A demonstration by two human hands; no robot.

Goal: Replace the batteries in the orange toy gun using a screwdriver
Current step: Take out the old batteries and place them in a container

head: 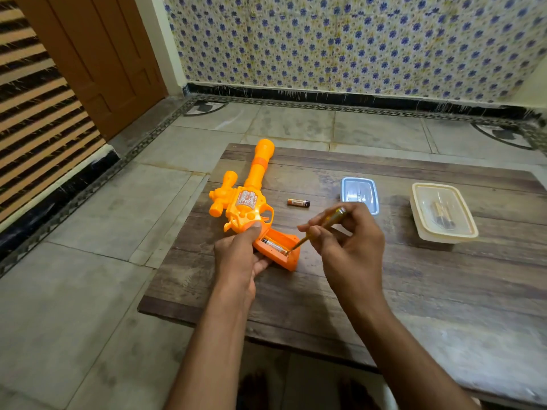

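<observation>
**Head view: prying a battery out of the open grip**

Head camera looks down on the orange toy gun (245, 199), lying flat on its side near the left edge of a wooden table (414, 285). Its long axis runs from the grip, nearest the person, up and slightly left to the muzzle at the far table edge. The grip's compartment lies open, and one battery (273, 246) is seated in it.

The left hand (236, 255) grips the gun at the grip, thumb pressed on the body, fingers curled beneath. The right hand (343, 235) pinches a screwdriver (319, 227) like a pen, its tip touching the near end of the seated battery.

Likely risks: the tip could skid off the battery's rounded end and jab the left fingers close by, or bend the contact spring; a sudden release could fling the cell off the table.

A loose battery (298, 203) lies just beyond the trigger. Farther right sit a blue lid (359, 192) and a clear container (444, 214) holding what look like batteries.
</observation>
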